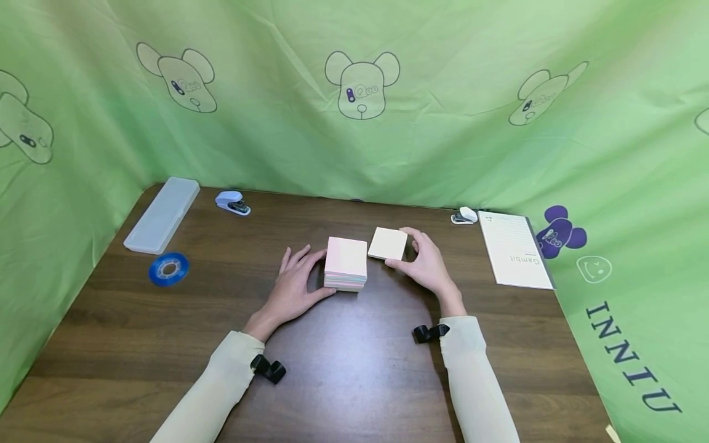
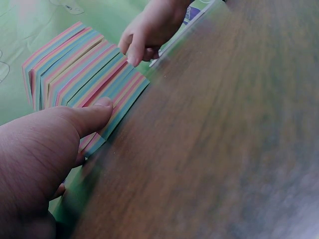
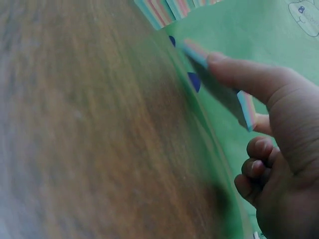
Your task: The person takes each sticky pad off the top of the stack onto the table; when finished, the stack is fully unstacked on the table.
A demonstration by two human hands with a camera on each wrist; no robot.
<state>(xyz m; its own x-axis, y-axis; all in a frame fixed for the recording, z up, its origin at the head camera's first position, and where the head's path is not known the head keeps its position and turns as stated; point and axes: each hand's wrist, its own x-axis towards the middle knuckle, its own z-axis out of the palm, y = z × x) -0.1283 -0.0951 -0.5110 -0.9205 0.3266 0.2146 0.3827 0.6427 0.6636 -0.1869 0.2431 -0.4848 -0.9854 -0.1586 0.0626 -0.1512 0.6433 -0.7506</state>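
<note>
A tall square stack of sticky note pads [image 1: 346, 258] stands mid-table, pale pink on top. Its side in the left wrist view shows pink, yellow and blue-green layers [image 2: 92, 69]. My left hand [image 1: 293, 286] grips it from the left, thumb along the near side and fingers at the far side, partly hidden. Just right of the stack, my right hand [image 1: 426, 264] pinches a thin cream-topped sticky note pad [image 1: 388, 243] between thumb and forefinger. The right wrist view shows this pad's dark underside [image 3: 219, 89] raised off the table, while the other fingers curl beneath.
At the left lie a translucent pencil case [image 1: 162, 215], a blue tape roll [image 1: 168, 269] and a light blue stapler [image 1: 232, 202]. A white stapler [image 1: 464, 216] and a notepad [image 1: 515, 249] sit at the right. Green cloth [image 1: 443, 154] hangs behind the wooden table [image 1: 354, 357].
</note>
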